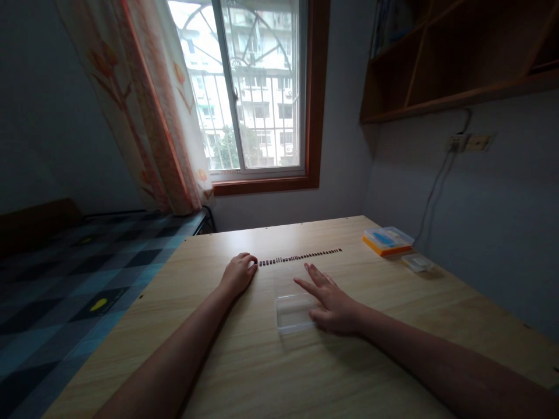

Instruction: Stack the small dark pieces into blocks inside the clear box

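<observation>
One bed point(65, 273) with a dark and blue checked cover lies at the far left, beside a pale wooden worktop point(236, 366). A flower-patterned curtain point(152, 128) hangs next to the barred window point(266, 110). On the worktop, the left hand point(238, 273) sits at the left end of a long row of small dark pieces point(301, 256); its grip is curled, thumb and forefinger bent toward each other, and whether a piece is between them I cannot tell. The row slants away to the right, pieces closely spaced. Nearer the person, below the row, stands a clear plastic container point(279, 315). The right hand point(329, 299) is over its right side, grip spread wide and holding nothing visible; contact with the container is unclear. Farther right, an orange-edged box point(381, 250) sits just beside a small clear case point(418, 263), near the wall.
</observation>
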Available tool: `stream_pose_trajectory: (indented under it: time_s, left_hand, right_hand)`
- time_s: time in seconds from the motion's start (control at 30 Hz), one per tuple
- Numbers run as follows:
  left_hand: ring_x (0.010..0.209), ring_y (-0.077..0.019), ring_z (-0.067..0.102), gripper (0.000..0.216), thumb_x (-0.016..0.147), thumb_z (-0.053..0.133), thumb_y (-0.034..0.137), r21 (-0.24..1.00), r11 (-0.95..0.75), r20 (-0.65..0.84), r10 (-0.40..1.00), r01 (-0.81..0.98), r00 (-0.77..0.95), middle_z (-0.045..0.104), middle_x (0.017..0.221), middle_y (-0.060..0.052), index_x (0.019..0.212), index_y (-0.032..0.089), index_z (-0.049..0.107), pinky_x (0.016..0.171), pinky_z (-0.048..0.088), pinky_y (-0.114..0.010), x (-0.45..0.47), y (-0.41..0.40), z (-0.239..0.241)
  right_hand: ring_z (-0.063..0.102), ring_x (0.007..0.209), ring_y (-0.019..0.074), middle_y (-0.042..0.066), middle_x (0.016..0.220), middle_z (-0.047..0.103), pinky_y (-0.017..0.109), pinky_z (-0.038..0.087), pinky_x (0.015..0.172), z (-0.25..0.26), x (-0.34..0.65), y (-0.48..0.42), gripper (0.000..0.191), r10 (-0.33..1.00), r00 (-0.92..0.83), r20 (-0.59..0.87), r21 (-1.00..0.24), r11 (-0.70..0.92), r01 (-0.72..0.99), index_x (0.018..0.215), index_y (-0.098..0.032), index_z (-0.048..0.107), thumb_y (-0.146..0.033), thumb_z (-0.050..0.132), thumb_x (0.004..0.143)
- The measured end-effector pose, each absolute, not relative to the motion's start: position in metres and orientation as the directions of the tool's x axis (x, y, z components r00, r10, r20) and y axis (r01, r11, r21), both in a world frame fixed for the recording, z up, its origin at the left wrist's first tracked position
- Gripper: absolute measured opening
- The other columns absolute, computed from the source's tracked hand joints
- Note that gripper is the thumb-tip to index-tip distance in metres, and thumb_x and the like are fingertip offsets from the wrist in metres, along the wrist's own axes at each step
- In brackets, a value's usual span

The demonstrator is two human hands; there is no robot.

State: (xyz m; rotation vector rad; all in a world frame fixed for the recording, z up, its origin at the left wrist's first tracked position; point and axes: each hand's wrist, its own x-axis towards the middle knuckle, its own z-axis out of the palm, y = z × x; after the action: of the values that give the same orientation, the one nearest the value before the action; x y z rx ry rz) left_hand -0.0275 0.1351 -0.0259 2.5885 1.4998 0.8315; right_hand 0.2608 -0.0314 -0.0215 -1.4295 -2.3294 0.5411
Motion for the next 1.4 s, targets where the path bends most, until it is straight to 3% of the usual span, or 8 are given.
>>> stream_pose_trajectory:
  time_s: [0.17, 0.3, 0.47, 0.7, 0.9, 1.07, 1.27, 1.4]
  left_hand:
    - [0.102, -0.0272, 0.065, 0.022, 0.086, 0.053, 0.027, 0.349, -0.564, 0.495, 0.789, 0.749, 0.364, 0.068, 0.107, -0.011, 0.097, 0.018, 0.07, 0.096, 0.051, -0.043, -0.023, 0.111, -0.013]
    - [0.079, -0.0186, 0.067, 0.024, 0.092, 0.05, 0.032, 0.402, -0.625, 0.498, 0.762, 0.669, 0.413, 0.067, 0.105, -0.008, 0.105, 0.02, 0.067, 0.072, 0.058, -0.031, -0.014, 0.062, -0.004]
    - [0.087, -0.0186, 0.066, 0.023, 0.097, 0.051, 0.033, 0.369, -0.785, 0.461, 0.619, 0.497, 0.636, 0.066, 0.109, -0.007, 0.113, 0.025, 0.066, 0.076, 0.055, -0.029, -0.001, -0.006, 0.002]
    - [0.066, -0.0183, 0.063, 0.022, 0.091, 0.057, 0.029, 0.37, -0.647, 0.275, 0.762, 0.667, 0.587, 0.068, 0.083, -0.003, 0.107, 0.023, 0.07, 0.065, 0.048, -0.029, 0.008, -0.018, -0.005]
    - [0.064, -0.0178, 0.06, 0.023, 0.088, 0.059, 0.031, 0.442, -0.606, 0.269, 0.793, 0.661, 0.547, 0.065, 0.076, -0.002, 0.105, 0.023, 0.073, 0.062, 0.045, -0.028, 0.009, -0.017, -0.006]
    - [0.064, -0.0164, 0.059, 0.025, 0.09, 0.058, 0.036, 0.476, -0.614, 0.309, 0.787, 0.629, 0.535, 0.065, 0.085, -0.003, 0.107, 0.023, 0.07, 0.062, 0.046, -0.028, 0.002, -0.018, -0.004]
    - [0.106, -0.0298, 0.059, 0.049, 0.082, 0.068, 0.038, 0.438, -0.658, 0.327, 0.751, 0.612, 0.574, 0.065, 0.117, -0.012, 0.128, 0.023, 0.061, 0.092, 0.049, -0.044, -0.005, -0.018, -0.002]
    - [0.115, -0.0316, 0.055, 0.052, 0.082, 0.069, 0.037, 0.44, -0.694, 0.337, 0.716, 0.57, 0.611, 0.064, 0.125, -0.012, 0.132, 0.025, 0.059, 0.101, 0.044, -0.049, -0.002, -0.016, -0.004]
  right_hand:
    - [-0.011, 0.151, 0.0277, 0.01, 0.164, -0.009, 0.053, 0.003, 0.12, -0.021, 0.261, -0.031, 0.084, 0.895, -0.437, 0.087, -0.487, 0.421, 0.765, 0.156, -0.031, 0.027, -0.025, 0.059, 0.078]
    - [-0.011, 0.151, 0.0282, 0.01, 0.164, -0.008, 0.054, 0.003, 0.12, -0.02, 0.262, -0.031, 0.085, 0.893, -0.442, 0.083, -0.493, 0.422, 0.761, 0.156, -0.033, 0.025, -0.026, 0.06, 0.078]
    - [-0.012, 0.151, 0.0288, 0.009, 0.164, -0.008, 0.058, 0.0, 0.118, -0.018, 0.262, -0.033, 0.084, 0.884, -0.457, 0.098, -0.484, 0.444, 0.754, 0.156, -0.036, 0.024, -0.026, 0.058, 0.08]
    - [-0.01, 0.151, 0.0299, 0.01, 0.165, -0.004, 0.059, 0.002, 0.118, -0.017, 0.263, -0.034, 0.085, 0.877, -0.472, 0.094, -0.483, 0.455, 0.748, 0.156, -0.035, 0.026, -0.023, 0.059, 0.079]
    - [-0.007, 0.152, 0.0305, 0.011, 0.165, 0.004, 0.06, 0.003, 0.118, -0.017, 0.264, -0.033, 0.084, 0.863, -0.499, 0.084, -0.493, 0.471, 0.731, 0.156, -0.035, 0.026, -0.022, 0.059, 0.079]
    - [-0.006, 0.152, 0.0307, 0.011, 0.165, 0.003, 0.06, 0.004, 0.118, -0.016, 0.265, -0.034, 0.082, 0.865, -0.494, 0.092, -0.504, 0.468, 0.726, 0.155, -0.034, 0.029, -0.022, 0.06, 0.079]
    - [-0.005, 0.152, 0.0326, 0.008, 0.166, 0.004, 0.059, 0.008, 0.119, -0.017, 0.267, -0.036, 0.069, 0.861, -0.489, 0.137, -0.521, 0.483, 0.704, 0.149, -0.033, 0.042, -0.028, 0.061, 0.083]
    - [0.002, 0.152, 0.0328, 0.008, 0.165, 0.013, 0.058, 0.011, 0.119, -0.017, 0.268, -0.035, 0.065, 0.845, -0.508, 0.167, -0.515, 0.514, 0.686, 0.146, -0.032, 0.048, -0.029, 0.062, 0.083]
